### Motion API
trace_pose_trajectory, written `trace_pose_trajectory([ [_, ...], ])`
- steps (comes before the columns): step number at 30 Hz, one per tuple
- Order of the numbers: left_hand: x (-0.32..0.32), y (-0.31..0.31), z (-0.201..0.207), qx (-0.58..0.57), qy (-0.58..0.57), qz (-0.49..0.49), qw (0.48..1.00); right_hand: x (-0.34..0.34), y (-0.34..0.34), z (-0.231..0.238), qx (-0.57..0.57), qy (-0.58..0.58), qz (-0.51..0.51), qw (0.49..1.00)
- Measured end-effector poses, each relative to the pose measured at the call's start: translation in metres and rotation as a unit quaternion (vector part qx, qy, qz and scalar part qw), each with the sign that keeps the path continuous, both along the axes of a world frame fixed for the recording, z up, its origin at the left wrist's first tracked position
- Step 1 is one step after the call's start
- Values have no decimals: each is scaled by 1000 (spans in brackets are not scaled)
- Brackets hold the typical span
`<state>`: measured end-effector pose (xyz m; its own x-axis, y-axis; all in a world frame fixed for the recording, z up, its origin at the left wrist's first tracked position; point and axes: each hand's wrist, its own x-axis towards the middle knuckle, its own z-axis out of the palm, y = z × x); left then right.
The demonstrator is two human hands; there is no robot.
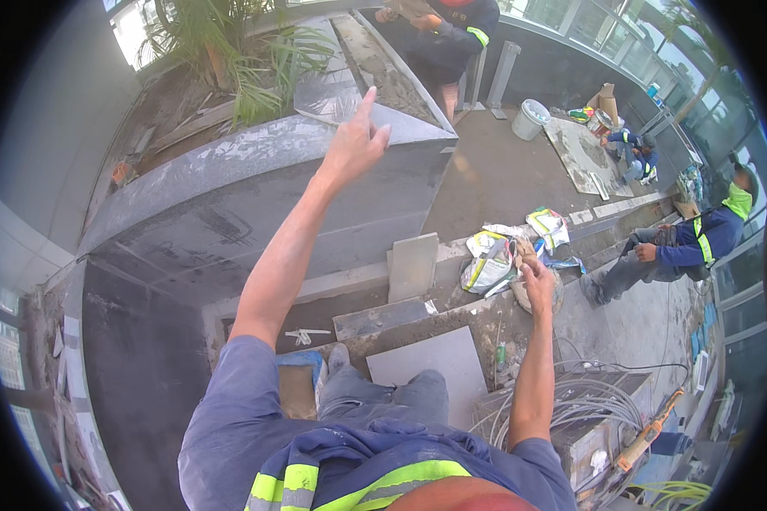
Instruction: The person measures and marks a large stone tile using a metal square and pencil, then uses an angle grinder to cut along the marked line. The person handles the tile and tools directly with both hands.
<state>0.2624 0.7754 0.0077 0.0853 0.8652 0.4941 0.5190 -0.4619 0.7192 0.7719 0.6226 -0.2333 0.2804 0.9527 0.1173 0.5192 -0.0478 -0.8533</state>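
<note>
My left hand (358,143) reaches forward with its index finger stretched out and the thumb apart, holding nothing. It appears in front of the grey stone ledge (256,146) of a raised planter, near the ledge's corner; whether it touches the stone I cannot tell. Off to the right, my right hand (539,288) has its fingers closed at a crumpled tan glove-like thing (527,250). Its exact kind is unclear. Opened white and yellow bags (488,260) lie just beyond that hand. A grey slab (412,267) leans against the planter wall between my arms.
A large grey tile (430,366) lies by my legs. Cables (571,402) coil over a box at lower right, beside an orange tool (650,430). One co-worker (699,238) sits at right, another (637,157) crouches farther off, and a third (456,38) stands beyond the planter. A white bucket (531,119) stands behind.
</note>
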Motion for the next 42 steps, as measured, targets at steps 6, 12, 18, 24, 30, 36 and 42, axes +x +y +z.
trace_pose_trajectory([
  [6, -151, 270, 131, 5, 316, 163, 935, -152, -92, -19, -90, -1, 48, 995],
  [12, -137, 306, 107, -69, 119, 35, 990, -176, -281, -107, -246, 129, -158, 948],
  [18, -113, 237, 56, -63, -10, -143, 988, -231, -361, -175, -191, 152, -234, 941],
  [24, -111, 31, -82, -174, 91, -279, 940, -245, -293, -128, -236, 126, -217, 939],
  [30, -195, -179, -303, -478, -27, -156, 864, -270, -91, -63, -143, 261, -88, 951],
  [36, -317, -304, -353, -581, -97, 54, 806, -344, 79, 84, -28, 545, 100, 832],
  [42, -384, -308, -340, -496, -169, 264, 810, -420, 187, 188, 41, 563, 258, 784],
])
